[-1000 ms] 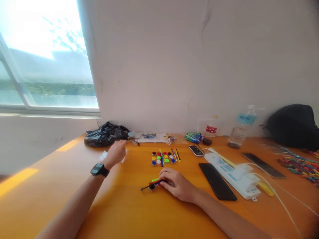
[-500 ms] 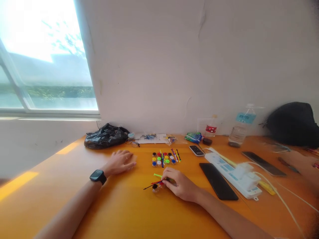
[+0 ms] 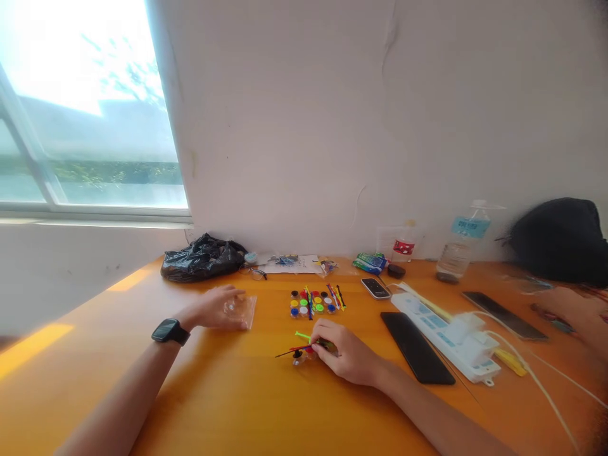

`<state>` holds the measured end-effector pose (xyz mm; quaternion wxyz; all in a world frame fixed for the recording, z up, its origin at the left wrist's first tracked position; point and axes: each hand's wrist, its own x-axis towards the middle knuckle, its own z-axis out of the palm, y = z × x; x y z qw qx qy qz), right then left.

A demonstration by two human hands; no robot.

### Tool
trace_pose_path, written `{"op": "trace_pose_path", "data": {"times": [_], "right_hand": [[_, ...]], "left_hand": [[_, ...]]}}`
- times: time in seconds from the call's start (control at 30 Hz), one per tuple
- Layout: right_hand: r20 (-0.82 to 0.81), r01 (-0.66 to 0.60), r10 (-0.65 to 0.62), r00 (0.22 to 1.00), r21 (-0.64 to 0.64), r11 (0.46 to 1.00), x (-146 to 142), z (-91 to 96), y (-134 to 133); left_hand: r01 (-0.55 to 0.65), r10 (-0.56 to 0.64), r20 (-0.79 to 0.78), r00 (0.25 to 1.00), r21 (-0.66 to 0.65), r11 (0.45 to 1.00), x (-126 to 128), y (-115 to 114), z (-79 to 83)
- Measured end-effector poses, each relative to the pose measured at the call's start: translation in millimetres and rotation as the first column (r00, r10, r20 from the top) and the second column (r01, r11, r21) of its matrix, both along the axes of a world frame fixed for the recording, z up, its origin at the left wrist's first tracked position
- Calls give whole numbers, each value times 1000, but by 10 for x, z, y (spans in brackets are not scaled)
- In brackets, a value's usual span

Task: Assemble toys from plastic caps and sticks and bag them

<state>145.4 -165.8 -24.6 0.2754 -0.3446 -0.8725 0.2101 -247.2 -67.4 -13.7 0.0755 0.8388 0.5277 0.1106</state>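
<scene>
At the centre, my right hand (image 3: 344, 351) is closed in a pinch around several thin plastic sticks, with green, red and dark ends poking out to its left. A clear suction cup with a black top (image 3: 297, 357) stands at its fingertips, beside a red-topped one partly hidden by the fingers. A small clear plastic bag (image 3: 246, 311) is at the fingers of my left hand (image 3: 213, 307), which seems closed on it. Beyond both hands, suction cups with coloured tops (image 3: 304, 304) stand in rows, with coloured sticks (image 3: 337, 296) among and beside them.
To the right are a black phone (image 3: 418, 348), a white power strip (image 3: 441, 332) with cables and a small device (image 3: 375, 288). Another person's hand (image 3: 579, 313) is at the right edge. A black plastic bag (image 3: 204, 258) and a water bottle (image 3: 456, 247) stand by the wall.
My left hand, flat on the table before, has drawn back left and lifted somewhat, with the clear bag now showing at its fingers. My right hand has hardly moved.
</scene>
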Motion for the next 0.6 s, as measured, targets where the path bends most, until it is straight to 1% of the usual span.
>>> {"op": "trace_pose_path", "data": {"times": [0.1,0.13,0.27,0.3,0.37,0.4,0.43,0.47,0.53,0.57,0.6], "right_hand": [[5,3,-3,1000,5,1000,8,-17,7],[5,3,-3,1000,4,1000,9,-19,8],[4,4,-4,1000,-1,1000,4,-7,7],[5,5,-5,1000,-1,1000,1,-1,6],[13,7,-7,1000,-4,1000,-5,10,3],[17,9,-8,1000,-4,1000,-6,14,1],[21,11,-10,1000,-3,1000,-6,16,-2],[25,12,-12,1000,-1,1000,-6,17,-6],[33,17,-17,999,2,1000,-5,16,-13],[36,18,-18,999,3,1000,-4,15,-16],[38,19,-19,999,3,1000,-3,15,-19]], "left_hand": [[-151,151,6,989,53,987,11,5,38],[-177,178,1,984,52,983,-2,13,42],[-175,175,-3,984,-30,984,-91,78,-12],[-197,197,8,980,-32,980,-111,99,-37],[-245,244,45,969,9,970,-138,136,-80],[-246,244,68,967,27,969,-146,149,-96],[-224,220,92,971,35,974,-149,157,-107],[-176,171,118,978,33,984,-147,159,-114],[-27,25,171,985,12,1000,-126,149,-122],[46,-44,194,980,-5,999,-107,140,-125],[96,-89,209,974,-26,995,-85,129,-129]]}}
